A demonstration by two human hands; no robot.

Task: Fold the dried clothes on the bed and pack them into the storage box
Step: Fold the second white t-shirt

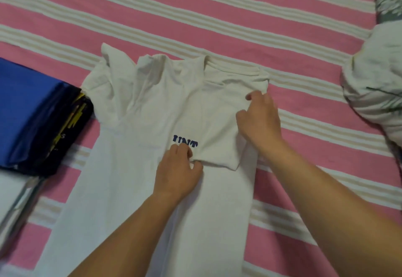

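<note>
Striped bedsheet [217, 11] | white T-shirt [134, 146] flat | left hand [178, 172], right hand [260, 117] pinching folded sleeve [217, 128]

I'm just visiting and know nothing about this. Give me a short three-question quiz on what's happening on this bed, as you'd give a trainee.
1. True or false: the right sleeve of the white T-shirt is already folded inward over its front.
2. What does the left hand pinch? A) the folded sleeve's lower edge B) the blue garment C) the pillow
3. Fill in: the folded dark and blue clothes lie to the shirt's ____.

Key
1. True; the right hand holds that fold near the shoulder.
2. A
3. Left, on the striped sheet.
</note>
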